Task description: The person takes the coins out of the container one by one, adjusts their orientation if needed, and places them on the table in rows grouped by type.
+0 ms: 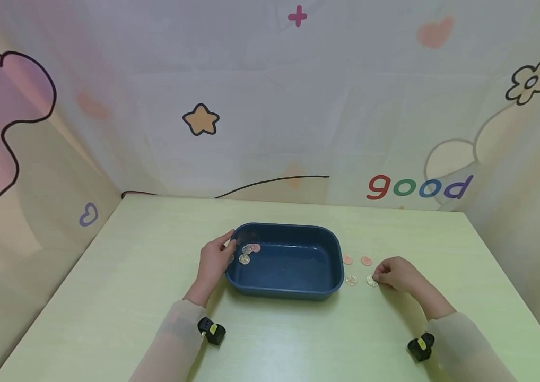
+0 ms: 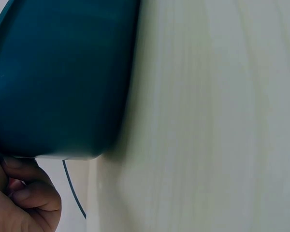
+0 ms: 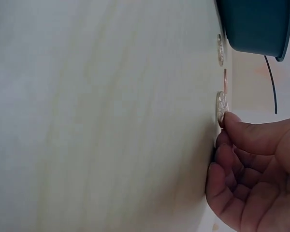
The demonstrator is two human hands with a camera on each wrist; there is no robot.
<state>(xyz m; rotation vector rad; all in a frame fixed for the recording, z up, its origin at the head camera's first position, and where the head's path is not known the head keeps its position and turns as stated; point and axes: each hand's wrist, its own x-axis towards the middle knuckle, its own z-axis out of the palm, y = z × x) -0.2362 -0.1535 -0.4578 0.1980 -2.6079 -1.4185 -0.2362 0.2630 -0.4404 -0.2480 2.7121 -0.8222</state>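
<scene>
A dark blue rectangular tray (image 1: pixel 284 293) sits on the table, with several silvery and pinkish coins (image 1: pixel 244 259) gathered at its left end. My left hand (image 1: pixel 214 260) grips that end, its thumb over the rim; in the left wrist view its curled fingers (image 2: pixel 38 195) are at the tray's end wall. Right of the tray, my right hand (image 1: pixel 398 273) pinches the edge of a silvery coin (image 1: pixel 371 281) at the table surface. The right wrist view shows the thumb on this coin (image 3: pixel 221 107) and the other fingers curled against the table.
Between the tray and my right hand lie another silvery coin (image 1: pixel 351 280) and two pinkish coins (image 1: pixel 366 261), one close by the tray wall. A printed cloth (image 1: pixel 270 106) hangs behind the pale table (image 1: pixel 155 239). Black wrist cameras (image 1: pixel 212 331) sit on both sleeves.
</scene>
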